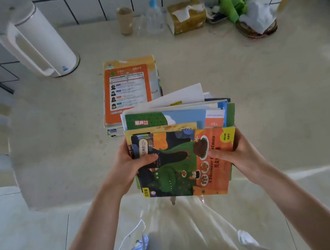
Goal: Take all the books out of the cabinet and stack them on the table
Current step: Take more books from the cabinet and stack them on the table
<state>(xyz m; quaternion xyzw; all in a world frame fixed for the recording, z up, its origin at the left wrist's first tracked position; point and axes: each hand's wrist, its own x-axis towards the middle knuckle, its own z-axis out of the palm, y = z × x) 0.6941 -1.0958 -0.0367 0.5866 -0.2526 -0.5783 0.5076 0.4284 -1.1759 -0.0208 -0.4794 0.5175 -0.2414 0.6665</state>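
Both hands, left and right, grip a bundle of books over the bench, near a stack.

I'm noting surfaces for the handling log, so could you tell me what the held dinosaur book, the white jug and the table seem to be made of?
Dinosaur book: thin paper with a printed cover, apparently soft and slightly glossy. White jug: smooth moulded plastic by its look, with a soft sheen. Table: pale, matte, faintly speckled, perhaps stone or laminate; unclear.
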